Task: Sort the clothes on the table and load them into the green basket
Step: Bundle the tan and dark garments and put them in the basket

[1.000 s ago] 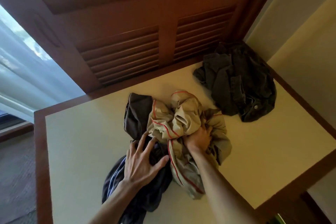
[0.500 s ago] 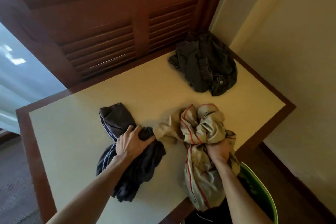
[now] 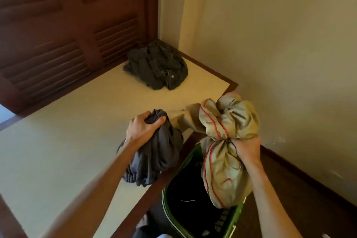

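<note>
Head view: both my hands are full of bunched clothes at the table's right edge.
My left hand (image 3: 142, 128) grips a dark grey crumpled garment (image 3: 154, 152) on the cream wood-framed table (image 3: 58, 141); my right hand (image 3: 245, 147) clutches a khaki red-piped bundle (image 3: 224, 160) above the green plastic basket (image 3: 236, 216). A dark denim heap (image 3: 157, 64) lies in the table's far corner.
</note>
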`<state>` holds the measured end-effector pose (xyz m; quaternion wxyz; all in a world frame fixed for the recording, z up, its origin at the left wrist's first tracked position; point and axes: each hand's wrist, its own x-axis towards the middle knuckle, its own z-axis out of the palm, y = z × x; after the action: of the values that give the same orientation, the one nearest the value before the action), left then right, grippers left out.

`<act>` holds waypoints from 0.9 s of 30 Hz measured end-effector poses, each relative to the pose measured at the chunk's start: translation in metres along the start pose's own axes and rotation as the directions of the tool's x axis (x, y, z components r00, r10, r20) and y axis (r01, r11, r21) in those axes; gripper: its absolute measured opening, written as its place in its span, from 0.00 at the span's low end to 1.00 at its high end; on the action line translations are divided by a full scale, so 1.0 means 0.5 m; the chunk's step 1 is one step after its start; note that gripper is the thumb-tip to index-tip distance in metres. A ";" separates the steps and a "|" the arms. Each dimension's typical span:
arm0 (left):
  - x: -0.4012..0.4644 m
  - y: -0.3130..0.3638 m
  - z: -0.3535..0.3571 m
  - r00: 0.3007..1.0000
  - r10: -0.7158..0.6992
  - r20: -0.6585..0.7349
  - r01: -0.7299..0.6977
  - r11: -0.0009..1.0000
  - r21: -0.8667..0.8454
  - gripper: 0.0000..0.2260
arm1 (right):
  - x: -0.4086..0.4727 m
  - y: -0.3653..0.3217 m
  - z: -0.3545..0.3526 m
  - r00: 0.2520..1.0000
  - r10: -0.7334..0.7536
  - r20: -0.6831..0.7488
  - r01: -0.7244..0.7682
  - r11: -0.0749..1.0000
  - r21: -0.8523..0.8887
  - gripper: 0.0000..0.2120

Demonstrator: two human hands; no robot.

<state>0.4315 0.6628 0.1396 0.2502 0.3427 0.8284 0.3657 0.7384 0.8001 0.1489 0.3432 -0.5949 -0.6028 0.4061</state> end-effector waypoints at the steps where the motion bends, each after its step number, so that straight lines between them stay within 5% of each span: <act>1: -0.022 0.027 0.018 1.000 0.009 -0.004 -0.009 0.999 -0.036 0.29 | -0.008 -0.009 -0.041 0.999 -0.045 -0.010 0.045 0.999 0.014 0.22; 5: -0.120 0.114 0.105 0.999 0.038 -0.010 -0.039 0.982 -0.183 0.27 | -0.028 0.003 -0.185 0.979 -0.195 -0.057 0.198 0.979 0.057 0.19; 12: -0.299 0.160 0.290 0.998 -0.054 -0.013 0.047 0.948 -0.315 0.25 | -0.080 0.086 -0.283 0.990 -0.143 0.000 0.143 0.985 0.096 0.15; 18: -0.349 0.112 0.419 0.975 -0.217 -0.041 0.196 0.937 -0.289 0.25 | -0.076 0.187 -0.235 0.995 0.033 0.093 -0.037 0.998 0.042 0.12; 21: -0.327 0.046 0.463 0.947 -0.321 -0.031 0.301 0.914 -0.272 0.45 | -0.053 0.241 -0.186 0.987 0.095 0.130 -0.093 0.995 -0.018 0.13; 25: -0.277 -0.063 0.559 0.912 -0.401 -0.082 0.372 0.896 -0.243 0.35 | 0.007 0.365 -0.062 0.972 0.150 0.181 -0.116 0.975 -0.188 0.29; 27: -0.245 -0.145 0.627 0.898 -0.432 -0.083 0.407 0.887 -0.218 0.33 | 0.038 0.455 0.018 0.961 0.174 0.213 -0.113 0.956 -0.272 0.27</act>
<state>0.6908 0.6709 -0.0870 0.3016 0.1047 0.8575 0.4035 0.8293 0.8099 -0.0607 0.1588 -0.6247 -0.6415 0.4160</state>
